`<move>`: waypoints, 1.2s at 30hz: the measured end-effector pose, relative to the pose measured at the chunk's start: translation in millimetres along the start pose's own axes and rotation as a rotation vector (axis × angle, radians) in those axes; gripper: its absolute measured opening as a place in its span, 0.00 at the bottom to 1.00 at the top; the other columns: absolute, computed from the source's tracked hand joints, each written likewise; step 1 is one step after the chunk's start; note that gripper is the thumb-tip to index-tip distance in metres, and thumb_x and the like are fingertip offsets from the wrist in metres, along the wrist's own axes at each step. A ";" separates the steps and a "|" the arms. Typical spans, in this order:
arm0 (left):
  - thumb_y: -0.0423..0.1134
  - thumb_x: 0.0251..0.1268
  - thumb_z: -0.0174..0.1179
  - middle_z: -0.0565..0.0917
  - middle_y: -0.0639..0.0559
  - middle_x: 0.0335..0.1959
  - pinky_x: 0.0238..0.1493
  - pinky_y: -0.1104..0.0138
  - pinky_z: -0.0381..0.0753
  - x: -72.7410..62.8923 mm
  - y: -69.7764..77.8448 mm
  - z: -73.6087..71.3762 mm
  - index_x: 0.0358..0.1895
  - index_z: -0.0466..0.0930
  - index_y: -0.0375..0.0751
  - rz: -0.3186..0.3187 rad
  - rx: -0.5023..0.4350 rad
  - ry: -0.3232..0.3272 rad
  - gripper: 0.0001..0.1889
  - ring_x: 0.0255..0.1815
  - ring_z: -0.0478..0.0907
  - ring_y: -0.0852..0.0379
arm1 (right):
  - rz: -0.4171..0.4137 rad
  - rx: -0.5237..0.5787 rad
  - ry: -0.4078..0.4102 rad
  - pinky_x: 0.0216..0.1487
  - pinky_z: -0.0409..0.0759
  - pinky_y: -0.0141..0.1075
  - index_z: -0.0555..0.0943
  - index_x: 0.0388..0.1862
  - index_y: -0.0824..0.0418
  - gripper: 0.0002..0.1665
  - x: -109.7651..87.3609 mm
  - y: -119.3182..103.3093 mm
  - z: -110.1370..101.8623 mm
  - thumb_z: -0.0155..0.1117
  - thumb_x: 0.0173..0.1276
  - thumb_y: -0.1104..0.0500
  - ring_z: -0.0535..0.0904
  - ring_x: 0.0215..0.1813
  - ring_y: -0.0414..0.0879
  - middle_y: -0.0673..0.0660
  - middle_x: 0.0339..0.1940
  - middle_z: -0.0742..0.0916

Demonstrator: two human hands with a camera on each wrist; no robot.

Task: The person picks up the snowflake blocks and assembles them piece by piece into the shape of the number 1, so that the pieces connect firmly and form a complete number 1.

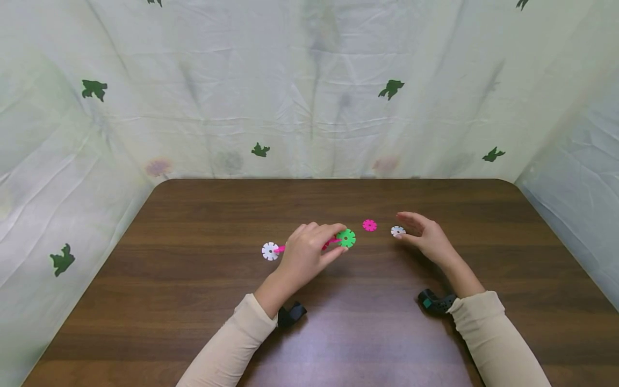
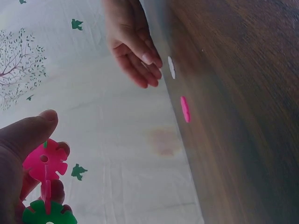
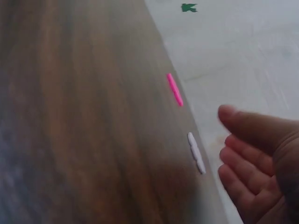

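My left hand (image 1: 306, 250) grips a chain of notched interlocking plastic discs, with the thumb and fingers curled round it. A green disc (image 1: 346, 239) shows at the chain's right end and a white disc (image 1: 266, 251) at its left end. Pink discs join them edge-on, and my palm hides the middle. In the left wrist view a pink disc (image 2: 58, 163) slots into a green disc (image 2: 35, 215). My right hand (image 1: 429, 237), fingers spread from the thumb, hovers beside a loose white disc (image 1: 396, 231) without holding anything. Left of that disc lies a loose pink disc (image 1: 369, 225).
The discs lie toward the far side of a brown wooden table (image 1: 193, 301). A pale curtain (image 1: 309, 97) with dark green leaf shapes hangs behind it and at both sides. Dark camera mounts (image 1: 292, 314) sit at the wrists, low over the tabletop.
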State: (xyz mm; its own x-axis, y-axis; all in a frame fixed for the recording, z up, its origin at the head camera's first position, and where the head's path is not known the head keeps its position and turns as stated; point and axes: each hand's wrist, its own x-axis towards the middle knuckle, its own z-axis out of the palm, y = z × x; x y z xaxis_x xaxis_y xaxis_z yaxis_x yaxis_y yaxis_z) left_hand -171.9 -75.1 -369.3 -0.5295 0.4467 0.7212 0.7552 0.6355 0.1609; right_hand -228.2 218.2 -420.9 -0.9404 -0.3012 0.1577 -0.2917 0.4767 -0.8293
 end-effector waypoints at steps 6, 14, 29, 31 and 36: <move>0.41 0.48 0.68 0.82 0.58 0.32 0.27 0.71 0.65 0.2 0.0 -0.2 0.41 0.81 0.44 0.004 0.006 -0.002 0.15 0.24 0.68 0.60 | 0.022 -0.086 -0.006 0.52 0.68 0.50 0.70 0.57 0.68 0.28 0.5 10.1 0.4 0.63 0.59 0.60 0.72 0.54 0.58 0.65 0.54 0.76; 0.42 0.47 0.68 0.82 0.58 0.35 0.28 0.71 0.65 -0.4 -1.1 -0.5 0.42 0.81 0.44 0.006 0.018 -0.013 0.16 0.25 0.69 0.60 | 0.027 -0.230 -0.013 0.46 0.72 0.48 0.74 0.54 0.65 0.22 1.6 12.1 2.5 0.62 0.60 0.61 0.75 0.47 0.55 0.63 0.48 0.79; 0.42 0.47 0.68 0.82 0.58 0.35 0.27 0.71 0.65 -1.1 -1.3 -0.6 0.42 0.81 0.44 0.004 0.009 -0.018 0.16 0.24 0.68 0.60 | 0.025 -0.280 -0.052 0.36 0.71 0.41 0.77 0.48 0.59 0.15 0.6 2.6 2.5 0.62 0.60 0.61 0.73 0.35 0.48 0.56 0.36 0.80; 0.42 0.47 0.68 0.82 0.58 0.35 0.27 0.71 0.65 -1.4 -1.3 -0.3 0.42 0.81 0.44 0.002 0.005 -0.018 0.16 0.24 0.68 0.60 | 0.020 -0.265 -0.064 0.35 0.71 0.41 0.77 0.50 0.59 0.16 0.4 -0.3 2.0 0.61 0.61 0.62 0.73 0.35 0.48 0.56 0.38 0.81; 0.42 0.47 0.68 0.82 0.58 0.34 0.27 0.72 0.65 -2.0 -1.4 -0.2 0.41 0.81 0.44 -0.001 -0.002 -0.016 0.16 0.24 0.68 0.61 | -0.041 -0.220 -0.065 0.34 0.74 0.40 0.75 0.53 0.61 0.18 1.0 -10.7 1.5 0.60 0.62 0.63 0.75 0.35 0.47 0.56 0.40 0.81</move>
State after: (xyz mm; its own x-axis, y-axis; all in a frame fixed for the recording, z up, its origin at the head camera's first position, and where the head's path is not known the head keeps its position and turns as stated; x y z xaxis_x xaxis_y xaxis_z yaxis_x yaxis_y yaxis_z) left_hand -171.9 -77.0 -370.8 -0.5361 0.4562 0.7103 0.7557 0.6342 0.1631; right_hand -225.8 211.6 -412.7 -0.9158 -0.3734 0.1476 -0.3671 0.6295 -0.6848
